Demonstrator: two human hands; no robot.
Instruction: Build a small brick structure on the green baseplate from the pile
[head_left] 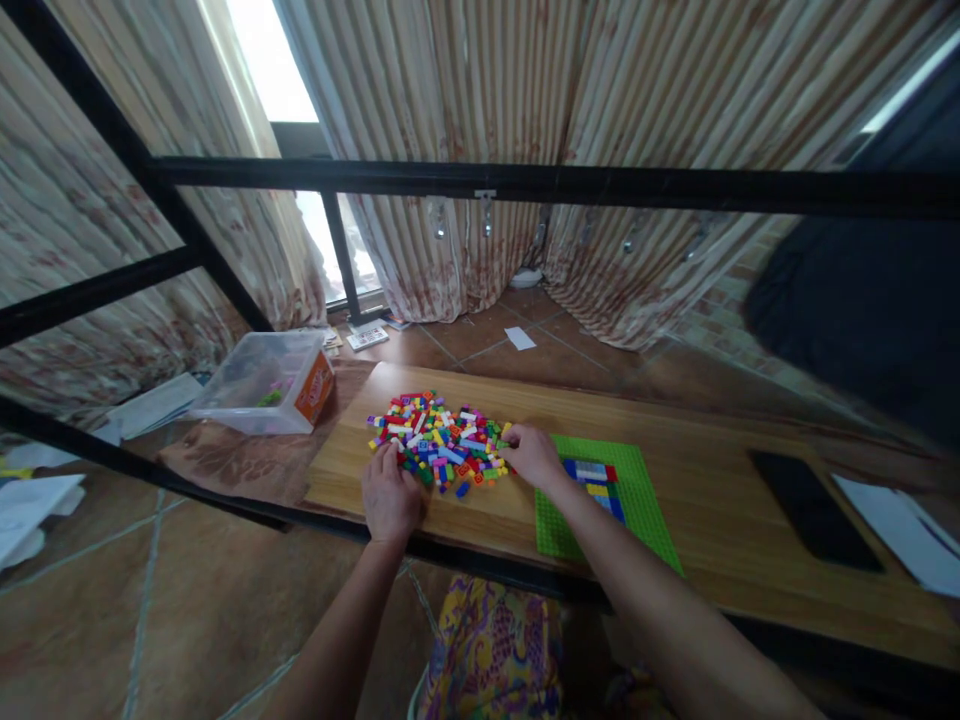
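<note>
A loose pile of small toy building bricks (442, 440) in many colours is heaped on the wooden table. My left hand (391, 495) is at the pile's near left edge, fingers bent and drawn together among the bricks; what they hold, if anything, is hidden. At the right edge of the pile, my right hand (534, 455) pinches a small toy brick, its shape mostly covered by the fingers. Under my right forearm lies a green studded baseplate (645, 500). Blue, grey, red, yellow and white bricks (596, 480) are joined on it, partly hidden by the arm.
A clear plastic box (255, 390) with an orange label and a few pieces inside stands left of the table (720, 480). A dark flat slab (814, 510) and white paper (900, 530) lie at the right. A black metal rail (585, 185) crosses in front of curtains (465, 90).
</note>
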